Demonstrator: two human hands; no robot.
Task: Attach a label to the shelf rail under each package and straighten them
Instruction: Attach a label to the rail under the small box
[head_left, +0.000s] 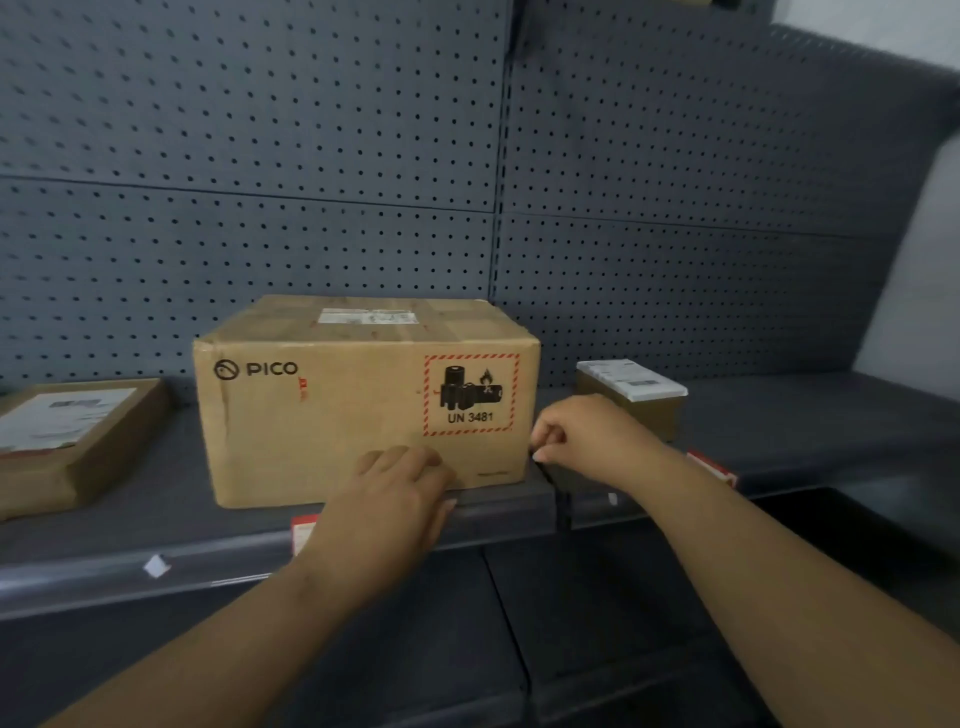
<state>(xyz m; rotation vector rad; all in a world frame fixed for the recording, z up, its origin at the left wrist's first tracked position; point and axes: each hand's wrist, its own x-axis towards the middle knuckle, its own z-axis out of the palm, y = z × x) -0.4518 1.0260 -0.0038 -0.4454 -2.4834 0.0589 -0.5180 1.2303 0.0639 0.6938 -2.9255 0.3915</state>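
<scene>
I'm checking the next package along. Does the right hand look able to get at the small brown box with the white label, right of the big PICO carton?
Probably yes: the right hand sits just in front of the small brown box, with nothing between them.

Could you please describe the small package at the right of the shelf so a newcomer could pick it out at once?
Start at the grey pegboard shelf and find the big PICO carton in its middle. Just to its right, behind the right hand, sits the small package. Unlike its neighbours, it is the smallest, its top almost covered by a white label.
</scene>
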